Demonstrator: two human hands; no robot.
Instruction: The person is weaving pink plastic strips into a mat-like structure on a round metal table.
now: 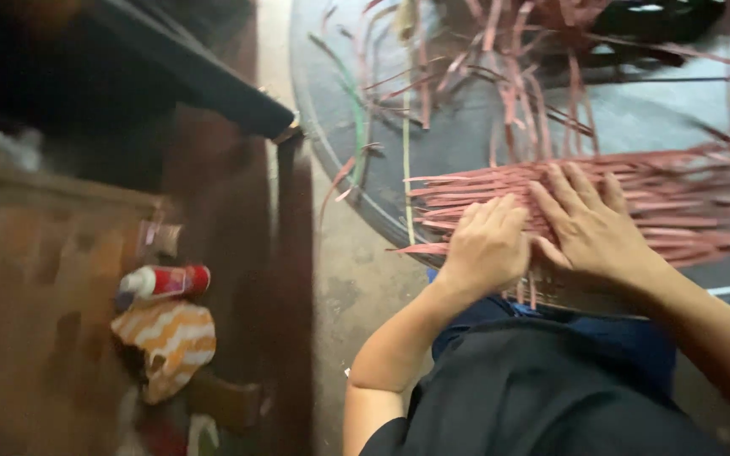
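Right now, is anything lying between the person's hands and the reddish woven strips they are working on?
Nothing visible does. The left hand and right hand both rest directly on the woven strips, side by side, palms down, with no other object between them.

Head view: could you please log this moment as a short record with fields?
Left hand: left hand, fingers curled, pressing on the woven mat of reddish-pink flat strips
Right hand: right hand, flat, fingers spread on the same mat
Under mat: round grey mat with loose strips
Left side: red-and-white bottle, orange-and-white striped cloth
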